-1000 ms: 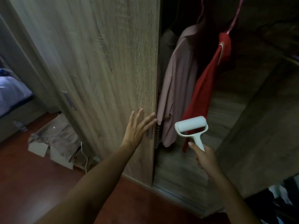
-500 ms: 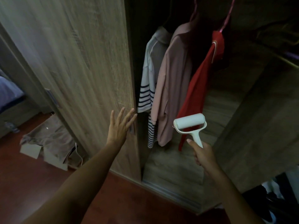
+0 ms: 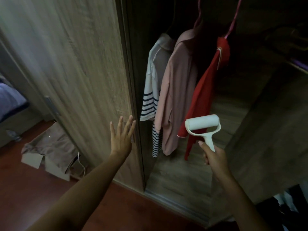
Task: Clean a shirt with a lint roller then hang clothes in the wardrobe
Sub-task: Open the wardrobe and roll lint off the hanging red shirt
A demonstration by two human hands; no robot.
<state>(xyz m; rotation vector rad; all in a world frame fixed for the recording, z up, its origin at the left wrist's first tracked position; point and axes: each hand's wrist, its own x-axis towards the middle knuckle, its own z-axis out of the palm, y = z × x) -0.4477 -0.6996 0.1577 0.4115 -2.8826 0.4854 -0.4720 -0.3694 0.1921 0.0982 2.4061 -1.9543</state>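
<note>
The left hand (image 3: pixel 122 139) is flat and spread, fingers straight, its fingertips (image 3: pixel 131 120) against the edge of the wardrobe door (image 3: pixel 75 64), holding nothing. The right hand (image 3: pixel 215 156) is clenched round the handle of a white lint roller (image 3: pixel 202 126), thumb laid up along the handle; the roll stands just above the knuckles, lying crosswise.

Down and left of the left fingers, a brown cloth (image 3: pixel 50 147) is heaped over a cardboard box (image 3: pixel 31 161) on the red-brown floor (image 3: pixel 25 189), with a white cable (image 3: pixel 82 164) beside it. Farther left is the corner of a bed (image 3: pixel 10 100) with a blue cover.

Beyond the roller, inside the open wardrobe (image 3: pixel 183 180), three shirts hang side by side: a striped shirt (image 3: pixel 152 90) nearest the left fingertips, a pink shirt (image 3: pixel 176 90) touching it in the middle, and a red shirt (image 3: pixel 205 97) just behind the roll, its hem dropping past the right thumb. The red shirt hangs on a pink hanger (image 3: pixel 233 19). The upper wardrobe is too dark to read.
</note>
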